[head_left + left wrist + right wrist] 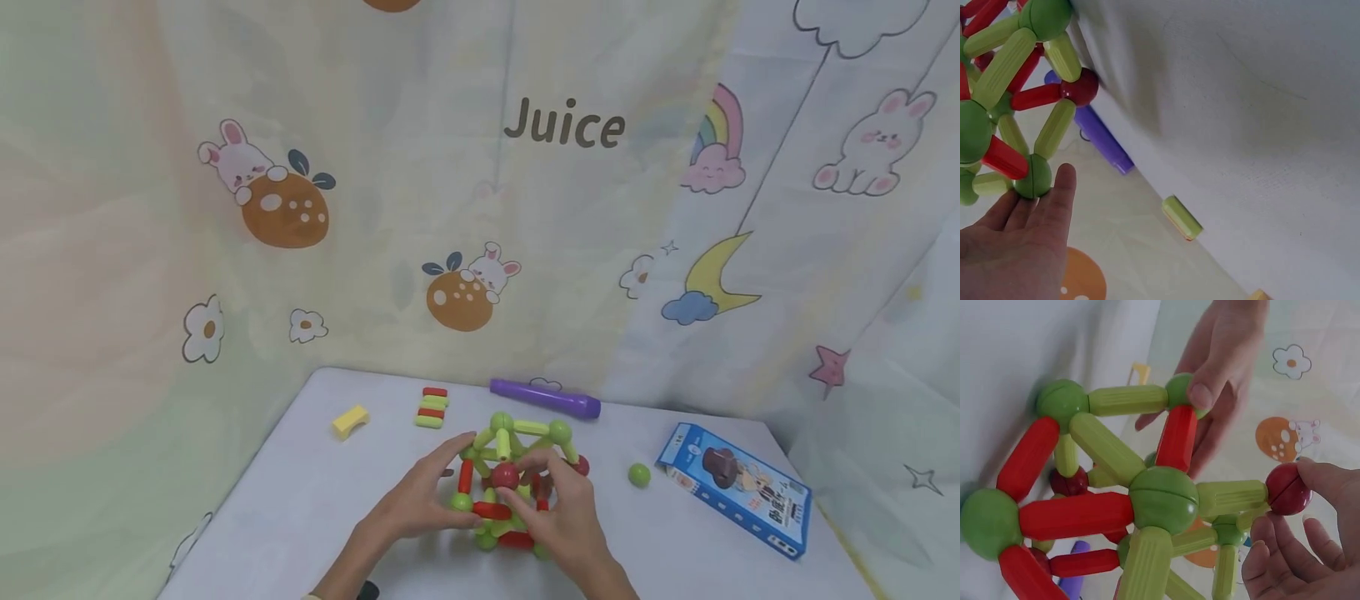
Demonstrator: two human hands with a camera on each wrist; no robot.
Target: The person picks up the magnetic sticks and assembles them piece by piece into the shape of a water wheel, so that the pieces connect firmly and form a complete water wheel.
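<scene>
A frame of green and red magnetic rods joined by green and red balls (501, 422) stands upright between my hands. My left hand (420, 500) grips its left side; in the right wrist view that thumb lies on a green corner ball (1179, 387). In the left wrist view, extended fingers (1054, 194) touch another green ball (1034, 177). A red ball (1289, 489) at the end of a green rod (1233, 497) is pinched between the thumb and fingers of my right hand (566, 508). Parts of the frame are hidden behind both hands.
Behind the frame lies a purple tube (546, 398). Several short red and green rods (431, 408) and a yellow arch block (350, 422) are at back left. A loose green ball (639, 475) and a blue box (738, 487) lie to the right. A printed cloth (375, 275) hangs behind the table.
</scene>
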